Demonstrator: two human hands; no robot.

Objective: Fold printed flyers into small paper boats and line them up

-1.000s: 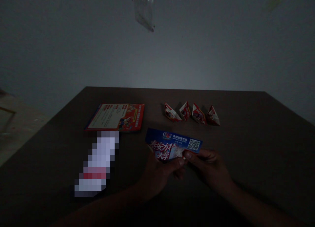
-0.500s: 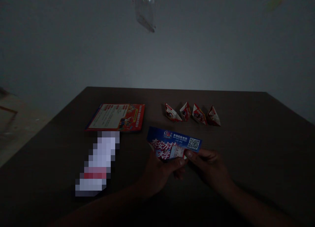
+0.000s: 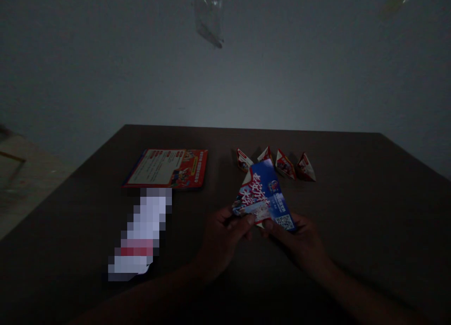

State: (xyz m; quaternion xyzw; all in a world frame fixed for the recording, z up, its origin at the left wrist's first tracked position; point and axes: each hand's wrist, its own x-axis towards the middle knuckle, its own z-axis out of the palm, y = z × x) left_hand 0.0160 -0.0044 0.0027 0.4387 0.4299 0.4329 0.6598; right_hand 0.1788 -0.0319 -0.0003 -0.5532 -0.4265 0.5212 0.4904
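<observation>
Above the table, a folded paper flyer (image 3: 269, 189), blue with white lettering and a QR code, is pinched between both hands. My left hand (image 3: 225, 233) grips its lower left edge, thumb on top. My right hand (image 3: 301, 238) holds the lower right corner near the QR code, its thumb also on top. Fingers under the paper are partly hidden. Behind the flyer stand several small folded paper pieces in red and white, among them one piece (image 3: 284, 164) right of the flyer's tip and another (image 3: 306, 167) at the row's right end.
A stack of red and cream printed leaflets (image 3: 158, 167) lies at the left on the dark table (image 3: 352, 184). In front of it is a lit, pixelated oblong object (image 3: 141, 236). A clear plastic bag (image 3: 210, 15) hangs on the wall behind.
The flyer has been turned clockwise, so its blue strip now slants down to the right and its tip covers part of the folded pieces. Both hands still hold it.
</observation>
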